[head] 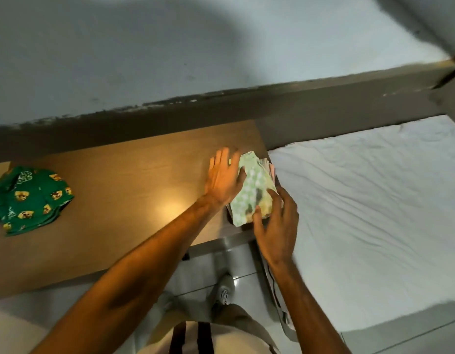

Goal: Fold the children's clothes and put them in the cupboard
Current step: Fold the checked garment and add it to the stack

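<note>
At about nine o'clock in the view, a dark green children's shirt printed with yellow cartoon faces (29, 200) lies loosely on the brown wooden tabletop (124, 175), close to its left edge and well apart from both hands.

Toward the centre, the left hand (222, 180) lies flat with its fingers spread and released — the palm rests on the wood, and the thumb side presses against the left edge of a folded pale green cloth with a white diamond pattern (252, 190). That cloth sits on top of a small stack of folded clothes (268, 166) at the table's right end, roughly at three o'clock on the tabletop; only thin edges of the lower pieces show.

The right hand (277, 226) comes in from five o'clock of the stack — fingers loosely curved and apart, the fingertips touching the near right corner of the pale green cloth, not clenched around it.

Further right, from two to four o'clock, a white wrinkled bedsheet (374, 200) covers a mattress just beside the table's end.

At six o'clock, a grey shoe (222, 290) stands on the pale tiled floor (246, 256), below the hands.
</note>
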